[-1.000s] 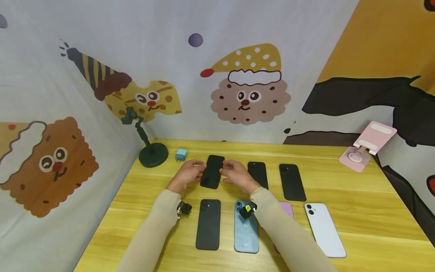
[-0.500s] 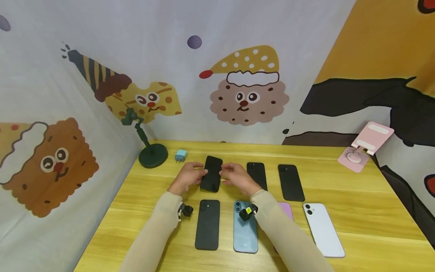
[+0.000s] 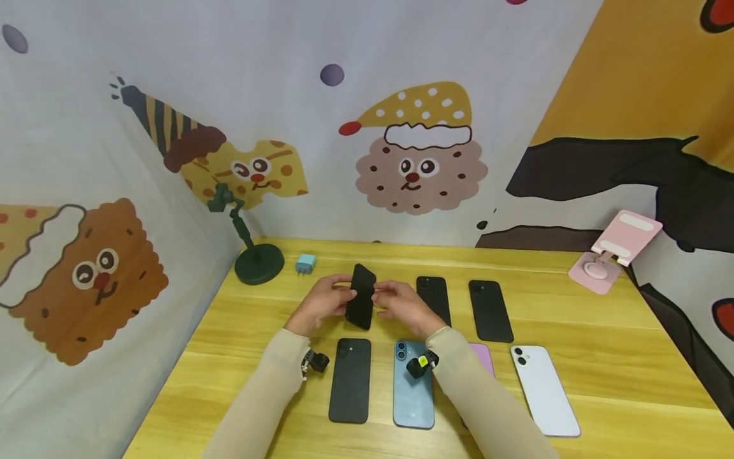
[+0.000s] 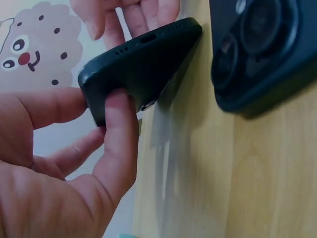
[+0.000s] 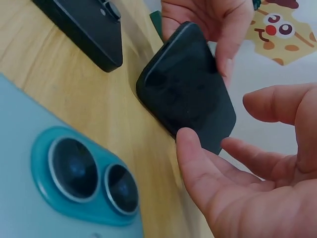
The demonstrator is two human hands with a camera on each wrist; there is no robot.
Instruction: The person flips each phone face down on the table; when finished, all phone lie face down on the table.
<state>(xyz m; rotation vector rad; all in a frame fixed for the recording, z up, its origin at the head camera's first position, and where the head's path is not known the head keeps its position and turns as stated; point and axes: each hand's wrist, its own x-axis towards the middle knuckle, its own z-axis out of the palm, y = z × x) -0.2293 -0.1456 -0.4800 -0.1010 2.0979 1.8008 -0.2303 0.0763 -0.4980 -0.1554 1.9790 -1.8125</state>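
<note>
Two hands hold one black phone (image 3: 361,296) tilted on its long edge above the table (image 3: 602,331), in the back row. The left hand (image 3: 321,305) pinches it, thumb and fingers (image 4: 116,129) curled round its left edge and corner. The right hand (image 3: 401,306) is at the right edge, thumb (image 5: 198,163) touching the lower corner, its other fingers loosely bent and apart from the glass.

Just right of the held phone lie two more black phones (image 3: 433,298) (image 3: 490,310), flat and face down. In the near row lie a black phone (image 3: 350,379), a blue phone (image 3: 413,386), a pink phone (image 3: 483,358) mostly hidden under the right sleeve, and a white phone (image 3: 545,390). None of these touches the hands.

Farther back on the left stand a green stand (image 3: 255,255) and a small blue charger (image 3: 305,263); a pink stand (image 3: 613,248) sits at the right back corner. Yellow wood grain covers the table, and cloth printed with cartoon biscuits hangs behind and on both sides.
</note>
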